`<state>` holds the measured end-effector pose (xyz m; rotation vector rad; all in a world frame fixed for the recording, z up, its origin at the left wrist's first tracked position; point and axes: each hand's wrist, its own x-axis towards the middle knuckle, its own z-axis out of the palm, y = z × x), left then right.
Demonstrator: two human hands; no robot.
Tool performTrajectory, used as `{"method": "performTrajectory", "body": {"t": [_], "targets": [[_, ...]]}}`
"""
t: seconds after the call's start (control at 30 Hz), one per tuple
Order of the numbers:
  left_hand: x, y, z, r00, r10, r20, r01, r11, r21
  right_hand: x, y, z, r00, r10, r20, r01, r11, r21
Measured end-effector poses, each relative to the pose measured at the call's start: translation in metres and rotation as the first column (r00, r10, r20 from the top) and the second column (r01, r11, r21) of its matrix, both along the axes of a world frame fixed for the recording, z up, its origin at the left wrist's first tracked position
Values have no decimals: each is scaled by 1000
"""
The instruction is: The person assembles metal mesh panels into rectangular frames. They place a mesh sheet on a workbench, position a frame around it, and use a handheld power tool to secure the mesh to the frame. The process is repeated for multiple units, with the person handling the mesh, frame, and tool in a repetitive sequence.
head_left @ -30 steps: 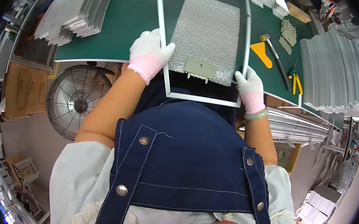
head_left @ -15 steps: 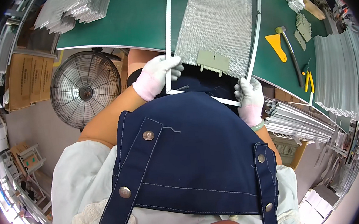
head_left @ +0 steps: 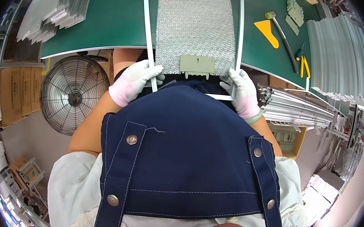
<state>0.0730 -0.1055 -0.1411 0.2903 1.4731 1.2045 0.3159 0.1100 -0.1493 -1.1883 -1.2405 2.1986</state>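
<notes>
A thin white U-shaped frame (head_left: 149,38) surrounds a silver mesh panel (head_left: 193,21) on both long sides and at the near end. My left hand (head_left: 133,81), in a white glove with a pink cuff, is closed around the left strip near its lower end. My right hand (head_left: 243,91), gloved the same way, grips the right strip just above the near corner. Between my hands, a grey-green plastic plate with small prongs (head_left: 198,64) lies on the panel's near end. My apron partly hides the frame's near bar.
On the green table (head_left: 118,24) lie a yellow scraper (head_left: 267,33), a hammer (head_left: 286,46), yellow-handled pliers (head_left: 304,66) and grey-green plates (head_left: 295,12). Mesh panels (head_left: 58,14) are stacked far left, metal strips (head_left: 339,56) at right. A floor fan (head_left: 75,98) stands left.
The whole view has shifted, so the table and tools sit further left. The mesh panel now appears straighter, with the left strip closer along its edge. Both hands keep hold of the frame.
</notes>
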Motion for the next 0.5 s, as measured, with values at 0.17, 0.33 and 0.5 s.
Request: {"method": "performTrajectory", "body": {"t": [0.17, 0.33, 0.5], "targets": [[2, -5, 0, 996, -71, 53, 70, 997, 6, 8, 0, 11, 985, 145, 94, -148, 989, 24], [18, 2, -29, 996, 74, 43, -75, 997, 20, 0, -14, 10, 985, 22, 173, -30, 999, 43], [17, 3, -28, 998, 40, -57, -39, 999, 12, 5, -1, 8, 951, 133, 279, -166, 981, 99]]}}
